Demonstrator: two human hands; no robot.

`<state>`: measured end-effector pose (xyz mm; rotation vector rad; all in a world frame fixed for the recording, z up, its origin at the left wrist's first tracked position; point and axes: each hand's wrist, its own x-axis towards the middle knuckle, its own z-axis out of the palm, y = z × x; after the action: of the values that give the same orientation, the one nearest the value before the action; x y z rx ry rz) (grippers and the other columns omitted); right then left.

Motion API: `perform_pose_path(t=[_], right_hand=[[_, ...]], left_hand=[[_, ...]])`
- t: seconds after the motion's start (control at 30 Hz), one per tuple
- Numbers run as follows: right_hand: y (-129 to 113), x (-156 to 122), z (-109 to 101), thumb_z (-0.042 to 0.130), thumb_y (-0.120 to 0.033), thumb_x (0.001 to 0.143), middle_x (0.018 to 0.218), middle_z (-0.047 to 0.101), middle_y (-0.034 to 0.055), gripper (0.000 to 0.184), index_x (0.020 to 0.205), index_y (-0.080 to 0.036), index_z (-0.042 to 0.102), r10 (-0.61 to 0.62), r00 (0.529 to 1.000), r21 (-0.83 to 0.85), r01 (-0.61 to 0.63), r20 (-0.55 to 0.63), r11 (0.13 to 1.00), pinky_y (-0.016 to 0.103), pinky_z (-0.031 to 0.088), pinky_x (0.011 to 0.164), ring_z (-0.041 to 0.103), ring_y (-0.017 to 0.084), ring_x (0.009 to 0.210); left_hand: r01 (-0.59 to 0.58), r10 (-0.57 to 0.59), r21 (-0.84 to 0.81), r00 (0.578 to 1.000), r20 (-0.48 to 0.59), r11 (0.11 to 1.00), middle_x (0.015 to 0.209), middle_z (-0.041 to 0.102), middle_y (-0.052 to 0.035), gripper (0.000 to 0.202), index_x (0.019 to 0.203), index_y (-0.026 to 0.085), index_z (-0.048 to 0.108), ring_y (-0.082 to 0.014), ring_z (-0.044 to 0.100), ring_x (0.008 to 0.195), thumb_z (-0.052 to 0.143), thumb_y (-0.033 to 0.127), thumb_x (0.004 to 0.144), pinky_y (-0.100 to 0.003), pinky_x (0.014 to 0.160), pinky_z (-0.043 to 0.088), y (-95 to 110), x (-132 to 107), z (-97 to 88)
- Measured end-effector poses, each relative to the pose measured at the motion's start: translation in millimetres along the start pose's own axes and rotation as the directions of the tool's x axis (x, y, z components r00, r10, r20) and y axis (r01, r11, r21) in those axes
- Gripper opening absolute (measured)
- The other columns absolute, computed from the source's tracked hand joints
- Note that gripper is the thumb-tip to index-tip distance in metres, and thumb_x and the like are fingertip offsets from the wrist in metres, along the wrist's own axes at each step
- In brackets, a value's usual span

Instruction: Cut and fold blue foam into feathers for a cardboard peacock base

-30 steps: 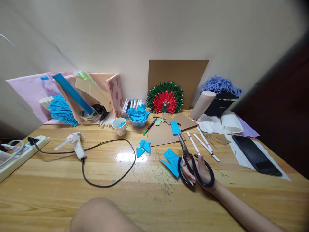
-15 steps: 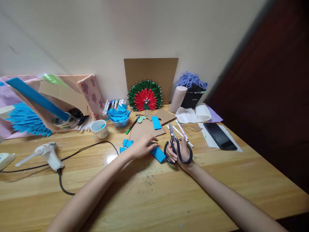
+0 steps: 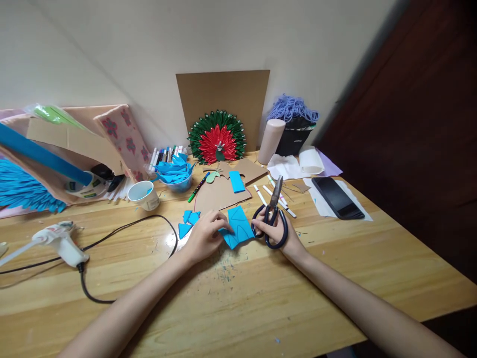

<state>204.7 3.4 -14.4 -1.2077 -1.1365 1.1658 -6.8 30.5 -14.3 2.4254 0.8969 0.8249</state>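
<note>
My left hand (image 3: 208, 233) pinches the left edge of a blue sheet (image 3: 238, 226) with dark lines drawn on it, tilted up from the table. Black-handled scissors (image 3: 275, 199) are in my right hand (image 3: 285, 236), blades pointing up and away and looking closed. The right fingertips are near the sheet's right edge; I cannot tell whether they touch it. Small blue scraps (image 3: 186, 226) lie beside my left hand. Beyond the sheet, a smaller blue piece (image 3: 237, 182) rests on cut brown cardboard (image 3: 219, 196).
A glue gun (image 3: 63, 243) with a looping black cord lies left. A paper cup (image 3: 144, 196) and a bowl of blue strips (image 3: 175, 176) stand behind. A red-green peacock decoration (image 3: 219, 141) leans at the back. Markers (image 3: 279, 201) and a phone (image 3: 337, 198) lie right.
My left hand now has the blue sheet by its left edge, lifted and turned so drawn lines show. My right hand has turned, keeping the scissors. The view has shifted slightly.
</note>
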Motion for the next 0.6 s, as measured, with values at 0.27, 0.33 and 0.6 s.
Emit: perform_pose_path(t=[0.27,0.33,0.6], right_hand=[[-9.0,-12.0,-3.5,0.078,-0.039,0.056,0.077,0.068,0.006,0.041,0.083,-0.015,0.059,-0.008,1.0,-0.258,0.008,0.002,0.966,0.026,0.045,0.049,0.053,0.011,0.05],[-6.8,-14.5,0.0,0.079,-0.039,0.055,0.078,0.068,0.0077,0.041,0.082,-0.014,0.061,0.046,0.997,-0.273,-0.029,0.055,0.961,0.026,0.043,0.047,0.053,0.012,0.049],[-8.0,-24.6,10.3,0.076,-0.041,0.059,0.064,0.063,0.0035,0.037,0.079,-0.013,0.062,0.069,0.993,-0.297,-0.037,0.096,0.954,0.026,0.042,0.046,0.054,0.013,0.049]], left_hand=[[0.015,-0.016,-0.005,0.98,-0.198,1.0,0.096,0.053,-0.0051,0.024,0.079,0.022,0.066,-0.019,0.052,0.094,0.055,0.001,0.072,-0.035,0.082,0.044,4.2,-3.6,7.7],[0.008,0.005,0.058,0.975,-0.22,0.998,0.099,0.055,-0.0062,0.021,0.08,0.021,0.066,-0.0202,0.052,0.095,0.056,0.005,0.074,-0.036,0.081,0.044,3.5,-4.8,9.4],[0.003,0.058,0.259,0.972,-0.229,0.966,0.112,0.056,-0.0068,0.019,0.079,0.022,0.064,-0.0231,0.05,0.104,0.057,0.009,0.068,-0.045,0.098,0.033,5.8,-6.7,8.8]])
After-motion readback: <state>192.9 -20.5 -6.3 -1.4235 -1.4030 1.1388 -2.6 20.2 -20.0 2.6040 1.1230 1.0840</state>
